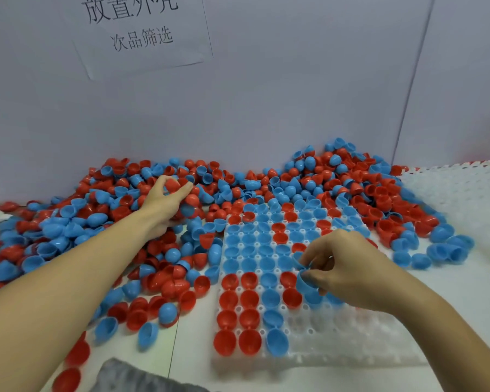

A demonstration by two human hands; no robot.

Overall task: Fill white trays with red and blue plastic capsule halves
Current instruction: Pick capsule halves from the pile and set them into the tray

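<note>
- Left hand [164, 200] is curling its fingers around red capsule halves [172, 184] in the pile.
- Right hand [341, 267] is pinching a blue capsule half [304, 281] over the white tray [337, 335].

White tray [303, 343]: landmark, lying flat on the table; most pockets filled with red and blue capsule halves, open side up, near-right pockets bare.
Right hand [343, 270]: over the tray's middle, pinching a blue half [306, 281] just above a pocket.
Left hand [167, 199]: beyond the tray's far-left corner, fingers curled round a red half [171, 185] in the loose pile [96, 216] (red and blue mixed, banked against the wall).
Second tray [458, 188]: right of and beyond the first.
Paper sign [142, 32]: on the wall, above the pile.
</note>
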